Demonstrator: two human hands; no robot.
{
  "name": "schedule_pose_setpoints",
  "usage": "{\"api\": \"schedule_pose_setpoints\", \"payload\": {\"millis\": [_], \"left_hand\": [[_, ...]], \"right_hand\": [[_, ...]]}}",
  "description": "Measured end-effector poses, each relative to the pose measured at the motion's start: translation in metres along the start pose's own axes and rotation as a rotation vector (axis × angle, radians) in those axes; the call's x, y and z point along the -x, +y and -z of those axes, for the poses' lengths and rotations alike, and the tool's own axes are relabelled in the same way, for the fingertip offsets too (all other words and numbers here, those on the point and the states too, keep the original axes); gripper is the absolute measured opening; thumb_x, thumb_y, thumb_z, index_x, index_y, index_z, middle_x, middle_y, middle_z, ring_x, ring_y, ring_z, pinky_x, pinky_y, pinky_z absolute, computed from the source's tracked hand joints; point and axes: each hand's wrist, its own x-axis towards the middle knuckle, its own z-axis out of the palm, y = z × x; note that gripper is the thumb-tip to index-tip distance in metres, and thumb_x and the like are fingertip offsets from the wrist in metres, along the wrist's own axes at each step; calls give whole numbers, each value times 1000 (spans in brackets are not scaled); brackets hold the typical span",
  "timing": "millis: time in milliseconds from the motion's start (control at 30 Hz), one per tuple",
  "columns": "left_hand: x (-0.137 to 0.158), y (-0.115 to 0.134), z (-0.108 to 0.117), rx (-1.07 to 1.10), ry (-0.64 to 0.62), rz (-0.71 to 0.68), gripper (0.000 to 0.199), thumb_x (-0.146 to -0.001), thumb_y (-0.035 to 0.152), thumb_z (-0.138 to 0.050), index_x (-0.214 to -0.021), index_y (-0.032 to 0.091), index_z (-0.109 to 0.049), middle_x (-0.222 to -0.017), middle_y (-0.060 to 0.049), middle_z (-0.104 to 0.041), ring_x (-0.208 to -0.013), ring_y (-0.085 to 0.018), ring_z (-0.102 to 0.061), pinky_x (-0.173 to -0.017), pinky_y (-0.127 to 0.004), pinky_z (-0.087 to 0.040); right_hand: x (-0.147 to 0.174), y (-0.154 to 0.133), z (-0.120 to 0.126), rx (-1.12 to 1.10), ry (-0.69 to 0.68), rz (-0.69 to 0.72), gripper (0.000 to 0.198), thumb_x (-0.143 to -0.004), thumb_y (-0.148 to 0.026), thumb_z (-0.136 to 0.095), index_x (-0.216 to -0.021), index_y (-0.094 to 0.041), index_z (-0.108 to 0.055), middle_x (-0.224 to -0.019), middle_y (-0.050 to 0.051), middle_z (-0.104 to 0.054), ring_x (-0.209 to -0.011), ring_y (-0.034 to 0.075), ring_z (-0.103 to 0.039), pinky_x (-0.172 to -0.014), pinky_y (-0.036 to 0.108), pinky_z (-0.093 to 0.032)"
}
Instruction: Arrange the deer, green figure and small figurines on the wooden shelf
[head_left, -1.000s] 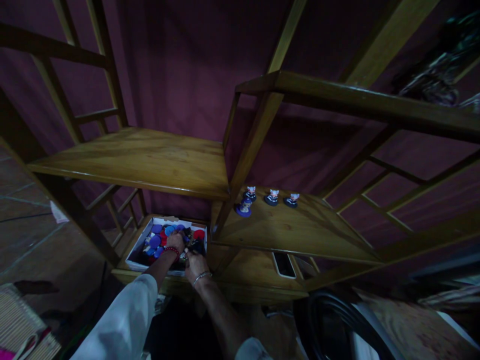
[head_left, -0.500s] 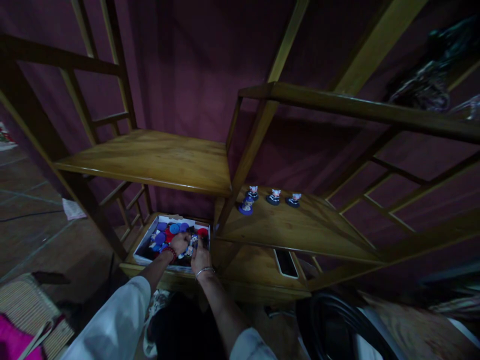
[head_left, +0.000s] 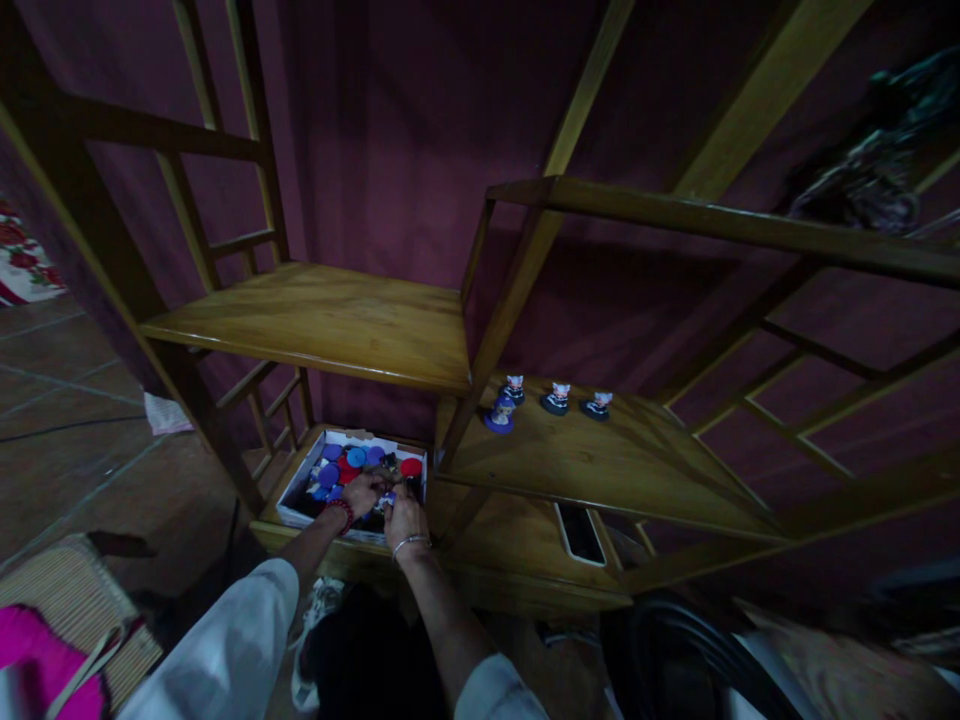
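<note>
A white cardboard box (head_left: 295, 516) on the lower shelf holds a jumble of small figurines with round blue, purple and red bases. My left hand (head_left: 361, 494), with a red bead bracelet at the wrist, reaches into the box, fingers curled inward. My right hand (head_left: 406, 518), wearing a silver bangle, is close beside it at the box's right side. Between the two hands is a small white-and-blue figurine (head_left: 386, 501), and the fingers of both close around it. Its lower part and my fingertips are partly hidden in the dim light.
On the right shelf (head_left: 600, 450) stand a purple figurine (head_left: 500, 414) and several black-and-white cat-like figurines (head_left: 556, 398). A dark tray with a white rim (head_left: 580, 533) lies below. Wooden posts and an upper shelf (head_left: 322, 325) frame the box. A woven stool (head_left: 82, 590) is at lower left.
The view has shifted slightly, so the shelves appear a little farther right. Both hands stay together over the box; the figurine between them has turned and is more covered by the fingers.
</note>
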Motion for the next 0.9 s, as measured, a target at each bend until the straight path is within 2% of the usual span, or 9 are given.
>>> {"api": "schedule_pose_setpoints", "payload": {"millis": [167,333,533,700,800,900], "left_hand": [[-10,-5,-8,-66,106,32,31,-78,16,-35,-95,17,-60,-99,-5,-63,-91,-13,-55,-79,-20,-39],[-18,-5,-12,-137,171,17,31,-77,13,-37,-98,16,-59,-106,-6,-60,-97,-13,-53,-85,-20,-36],[-30,-5,-13,-227,206,0,28,-76,14,-41,-99,13,-56,-111,-11,-53,-92,-14,-56,-83,-22,-39],[-43,1,-9,-296,225,-30,37,-75,17,-43,-111,12,-51,-125,-14,-42,-107,-18,-48,-93,-25,-33],[-49,7,-8,-325,207,-39,46,-72,20,-48,-117,12,-47,-125,-14,-42,-114,-20,-41,-95,-25,-30],[-54,11,-10,-347,163,-18,45,-72,20,-48,-116,11,-46,-124,-15,-43,-113,-20,-43,-93,-25,-32]], "right_hand": [[1,1,-3,12,8,20,22,-78,-20,-45,-98,-14,-50,-94,10,-60,-78,18,-61,-64,25,-42],[1,1,-6,54,4,18,24,-78,-21,-43,-100,-18,-51,-101,10,-57,-78,18,-61,-63,25,-42],[3,-1,-4,64,4,-7,23,-79,-21,-41,-99,-17,-52,-101,10,-58,-76,18,-61,-61,26,-43],[5,-2,-2,37,21,-3,22,-81,-20,-40,-98,-18,-52,-99,9,-58,-77,18,-61,-62,25,-42],[6,-2,-2,23,28,0,21,-81,-21,-40,-99,-19,-52,-101,9,-58,-76,17,-61,-61,24,-42],[6,-2,-2,25,27,-2,21,-81,-21,-40,-98,-19,-52,-101,9,-58,-77,17,-61,-62,24,-42]]}}
